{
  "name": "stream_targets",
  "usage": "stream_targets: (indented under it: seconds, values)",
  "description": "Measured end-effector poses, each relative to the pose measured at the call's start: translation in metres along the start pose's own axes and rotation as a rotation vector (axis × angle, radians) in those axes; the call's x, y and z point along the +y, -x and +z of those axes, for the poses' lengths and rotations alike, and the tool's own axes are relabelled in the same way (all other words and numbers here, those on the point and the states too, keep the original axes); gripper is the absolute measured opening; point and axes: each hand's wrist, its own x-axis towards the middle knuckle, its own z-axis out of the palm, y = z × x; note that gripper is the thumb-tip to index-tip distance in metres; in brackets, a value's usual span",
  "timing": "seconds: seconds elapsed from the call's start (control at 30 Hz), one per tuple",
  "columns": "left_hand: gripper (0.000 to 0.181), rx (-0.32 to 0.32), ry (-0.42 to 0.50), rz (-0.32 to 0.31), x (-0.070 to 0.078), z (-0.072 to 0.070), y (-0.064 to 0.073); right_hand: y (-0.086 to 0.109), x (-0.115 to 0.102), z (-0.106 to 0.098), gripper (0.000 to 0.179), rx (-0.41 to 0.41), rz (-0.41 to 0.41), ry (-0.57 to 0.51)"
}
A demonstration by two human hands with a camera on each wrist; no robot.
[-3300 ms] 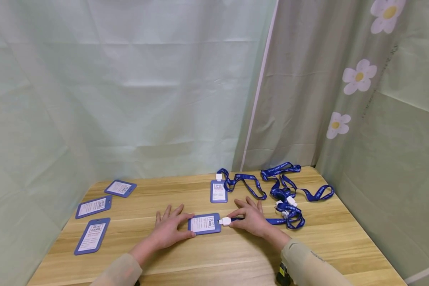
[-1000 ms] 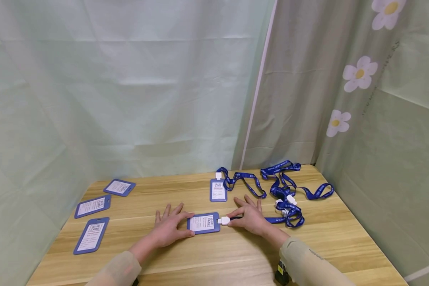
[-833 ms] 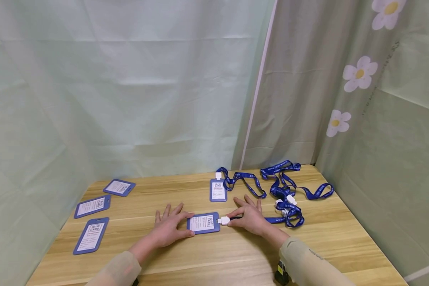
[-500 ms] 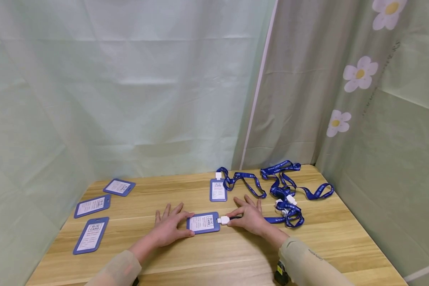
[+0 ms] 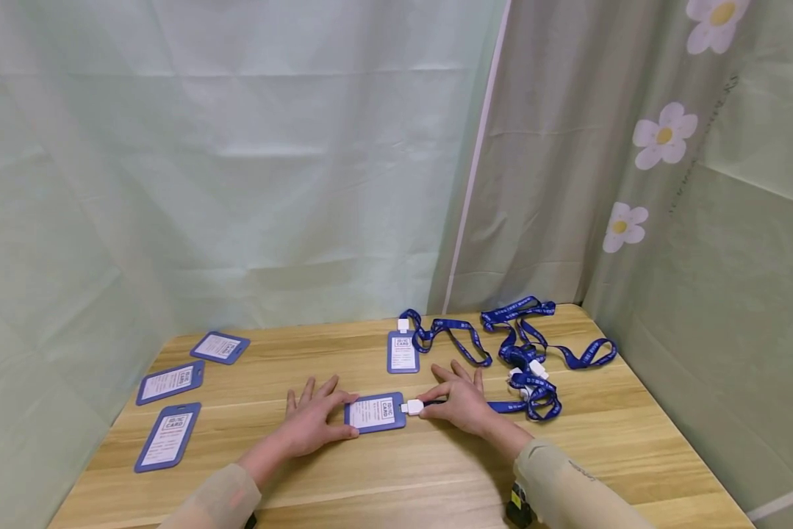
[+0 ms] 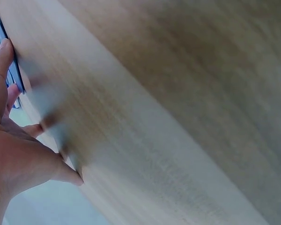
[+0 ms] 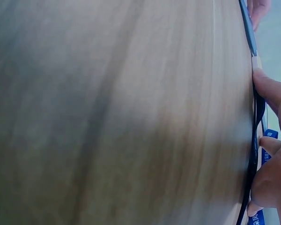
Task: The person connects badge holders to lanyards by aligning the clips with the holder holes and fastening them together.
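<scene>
A blue ID card holder lies flat at the middle of the table, its slotted end to the right. My left hand grips its left end, thumb at the near corner and index finger at the far one, other fingers spread on the table. The white plastic clip of a blue lanyard meets the slotted end. My right hand pinches this clip between thumb and index finger, other fingers spread. In the right wrist view the thumb presses at the clip, with the dark strap running under the hand.
Three loose card holders lie at the left of the wooden table. Behind my hands lies another card holder with its lanyard attached. Several tangled lanyards with white clips are at the right. A curtain hangs behind.
</scene>
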Motion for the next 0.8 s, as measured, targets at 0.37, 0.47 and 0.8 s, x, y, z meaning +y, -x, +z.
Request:
stream_targets:
  seconds: [0.37, 0.47, 0.8]
  values:
    - [0.063, 0.014, 0.0, 0.012, -0.0005, 0.0008, 0.0008, 0.0004, 0.0007, 0.0006, 0.02, 0.004, -0.005, 0.01]
    - [0.063, 0.007, -0.001, 0.006, 0.0005, -0.0003, 0.001, 0.0002, 0.0005, 0.0008, 0.02, 0.004, -0.004, 0.016]
    - [0.063, -0.003, -0.002, 0.002, 0.004, -0.0037, 0.0026, -0.0003, -0.0001, 0.0014, 0.018, 0.008, 0.008, 0.006]
